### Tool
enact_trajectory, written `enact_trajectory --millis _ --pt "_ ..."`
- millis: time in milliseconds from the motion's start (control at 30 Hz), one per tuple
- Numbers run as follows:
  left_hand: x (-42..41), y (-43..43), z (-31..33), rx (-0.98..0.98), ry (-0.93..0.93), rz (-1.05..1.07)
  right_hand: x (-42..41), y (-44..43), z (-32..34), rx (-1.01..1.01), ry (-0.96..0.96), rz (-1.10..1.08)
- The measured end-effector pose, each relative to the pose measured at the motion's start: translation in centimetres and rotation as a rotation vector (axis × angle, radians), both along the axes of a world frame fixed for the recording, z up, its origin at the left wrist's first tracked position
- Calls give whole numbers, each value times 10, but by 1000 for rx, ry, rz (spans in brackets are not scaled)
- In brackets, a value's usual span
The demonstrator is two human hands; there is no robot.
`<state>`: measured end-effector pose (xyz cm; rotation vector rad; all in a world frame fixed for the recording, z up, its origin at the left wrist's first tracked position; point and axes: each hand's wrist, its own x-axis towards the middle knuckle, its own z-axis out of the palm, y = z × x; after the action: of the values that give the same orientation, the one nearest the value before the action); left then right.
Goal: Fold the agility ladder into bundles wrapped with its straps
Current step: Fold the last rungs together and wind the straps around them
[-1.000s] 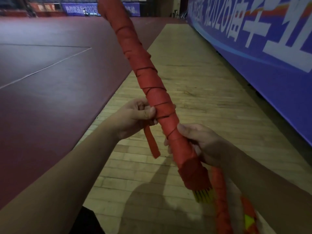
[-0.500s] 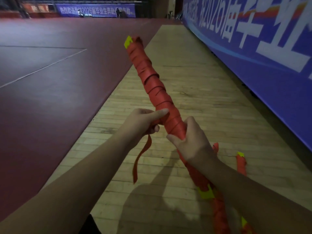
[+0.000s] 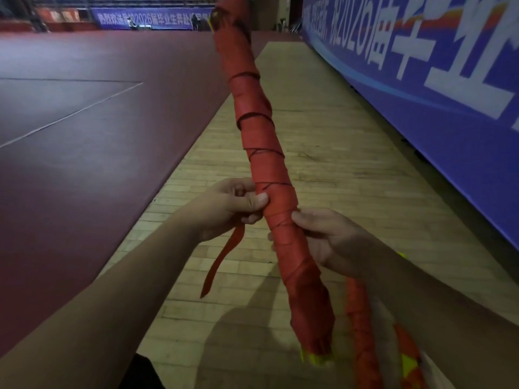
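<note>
The left hand (image 3: pixel 233 209) pinches the loose strap end (image 3: pixel 222 259) against the red ladder bundle (image 3: pixel 262 153), which points to 11 o'clock, while the right hand (image 3: pixel 328 240) curls its fingers round it just below.

2 bare forearms (image 3: pixel 126 276), left hand (image 3: pixel 230 210), right hand (image 3: pixel 330 238), dark garment (image 3: pixel 146 373) below.

An indoor sports hall; left of the left hand (image 3: pixel 230 209) spreads dark red court flooring (image 3: pixel 84 178) crossed by a thin white line (image 3: pixel 70 115); beneath both hands runs a pale wooden plank strip (image 3: pixel 323 178); right of the right hand (image 3: pixel 331 240) a long blue banner with white lettering (image 3: pixel 421 80) lines the wall; far ahead hangs a second blue banner (image 3: pixel 151 19).
</note>
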<state>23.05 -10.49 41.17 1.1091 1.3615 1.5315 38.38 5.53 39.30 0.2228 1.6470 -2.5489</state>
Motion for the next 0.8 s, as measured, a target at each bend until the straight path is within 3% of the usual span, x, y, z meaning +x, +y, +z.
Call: enact_trajectory --millis 233,433,533,633,700,800 --pt "-8 -2 4 -104 221 215 -4 -2 -13 268 106 -221" --pt "6 9 2 -69 91 482 -10 -9 -17 860 33 -488" --pt "12 15 -11 -113 87 616 -13 -16 -19 962 6 -445" --pt "8 12 -14 -89 -122 537 -14 -16 -13 853 -4 -445" --pt "-1 7 -12 -34 -201 408 -13 -13 -3 569 -35 -419" --pt "-10 1 -11 29 -168 227 -9 -7 5 263 -65 -188"
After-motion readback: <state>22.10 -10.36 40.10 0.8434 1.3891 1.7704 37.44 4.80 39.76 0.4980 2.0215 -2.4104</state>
